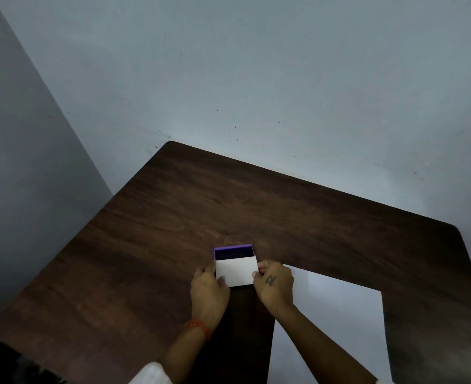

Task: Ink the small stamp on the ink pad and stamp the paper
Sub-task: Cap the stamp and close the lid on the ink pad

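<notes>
Both hands are working on a little box near the middle of the dark wooden table. The left hand is coming in palm-down from below, wrist wearing an orange band, with the thumb laid on the box's white top and the other fingers wrapping the left side. The right hand is mirroring it on the right side, fingertips pinching the box's edge, back of the hand facing up. The white sleeve looks slid back a bit, so a purple tray is showing at the far end; that's presumably the ink pad, but I can't tell what's inside, and I'm not spotting the stamp anywhere. The white paper is lying flat just right of the box, partly under the right forearm, running toward the near edge. Lots of bare tabletop to the left and beyond the box, up to the wall.
</notes>
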Demonstrator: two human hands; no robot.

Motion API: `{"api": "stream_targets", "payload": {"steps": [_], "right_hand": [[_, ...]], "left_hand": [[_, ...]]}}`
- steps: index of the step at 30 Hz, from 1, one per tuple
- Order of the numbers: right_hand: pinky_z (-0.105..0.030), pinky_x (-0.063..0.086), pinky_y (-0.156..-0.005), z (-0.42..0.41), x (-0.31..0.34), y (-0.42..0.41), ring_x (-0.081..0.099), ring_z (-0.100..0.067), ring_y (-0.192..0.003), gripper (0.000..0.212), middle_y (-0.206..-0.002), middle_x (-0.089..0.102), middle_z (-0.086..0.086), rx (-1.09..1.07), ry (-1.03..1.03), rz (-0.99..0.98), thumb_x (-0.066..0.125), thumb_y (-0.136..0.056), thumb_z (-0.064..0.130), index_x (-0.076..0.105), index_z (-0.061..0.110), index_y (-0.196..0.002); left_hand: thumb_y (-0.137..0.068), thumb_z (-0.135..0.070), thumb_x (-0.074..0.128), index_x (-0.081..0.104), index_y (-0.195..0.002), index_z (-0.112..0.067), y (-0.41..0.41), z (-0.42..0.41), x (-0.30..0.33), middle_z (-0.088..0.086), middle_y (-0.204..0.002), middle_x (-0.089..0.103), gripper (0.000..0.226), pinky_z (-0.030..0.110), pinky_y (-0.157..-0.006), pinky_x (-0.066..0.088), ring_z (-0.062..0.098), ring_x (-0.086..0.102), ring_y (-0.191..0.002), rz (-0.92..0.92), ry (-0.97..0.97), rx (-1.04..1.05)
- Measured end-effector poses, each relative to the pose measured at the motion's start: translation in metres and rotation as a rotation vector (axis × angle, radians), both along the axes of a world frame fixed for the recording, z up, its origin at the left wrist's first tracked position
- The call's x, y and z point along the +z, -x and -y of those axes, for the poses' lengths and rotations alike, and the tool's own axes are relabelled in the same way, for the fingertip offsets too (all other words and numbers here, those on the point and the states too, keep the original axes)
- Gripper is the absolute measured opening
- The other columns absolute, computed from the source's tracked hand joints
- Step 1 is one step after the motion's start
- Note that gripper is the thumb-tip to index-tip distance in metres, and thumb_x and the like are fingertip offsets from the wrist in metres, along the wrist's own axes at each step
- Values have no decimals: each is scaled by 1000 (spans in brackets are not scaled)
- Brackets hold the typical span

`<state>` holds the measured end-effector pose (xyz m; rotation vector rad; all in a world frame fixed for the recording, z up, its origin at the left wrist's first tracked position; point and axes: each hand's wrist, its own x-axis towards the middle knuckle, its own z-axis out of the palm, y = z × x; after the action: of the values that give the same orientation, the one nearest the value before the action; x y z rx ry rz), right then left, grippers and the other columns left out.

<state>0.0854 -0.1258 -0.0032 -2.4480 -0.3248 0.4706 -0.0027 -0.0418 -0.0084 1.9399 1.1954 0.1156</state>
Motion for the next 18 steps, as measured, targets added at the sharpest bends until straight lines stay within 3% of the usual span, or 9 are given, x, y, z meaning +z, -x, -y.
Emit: {"api": "stream_targets", "payload": {"steps": [7, 11, 18], "right_hand": [[-26, 55, -84, -2, 2, -4, 69, -20, -86, 17, -97, 74, -9, 23, 28, -14, 65, -85, 18, 70, 8, -98], [-42, 55, -88, -4, 3, -6, 69, -25, -83, 15, -90, 73, -14, 40, 31, -58, 64, -86, 17, 70, 5, -92], [-34, 61, -76, -2, 7, -12, 71, -25, -75, 16, -89, 74, -13, 57, 17, -78, 63, -87, 18, 69, 6, -97]], "left_hand": [[-90, -11, 54, 54, -125, -14, -2, -9, -3, 13, -124, 57, 35, 38, -97, 48, 26, 56, -113, -3, 21, 23], [-89, -13, 57, 59, -120, -12, -4, -13, -4, 13, -119, 62, 31, 35, -92, 49, 25, 59, -109, 14, 22, 52], [-87, -14, 61, 62, -115, -9, -8, -21, -5, 11, -114, 67, 29, 32, -88, 50, 23, 62, -105, 30, 41, 87]]}}
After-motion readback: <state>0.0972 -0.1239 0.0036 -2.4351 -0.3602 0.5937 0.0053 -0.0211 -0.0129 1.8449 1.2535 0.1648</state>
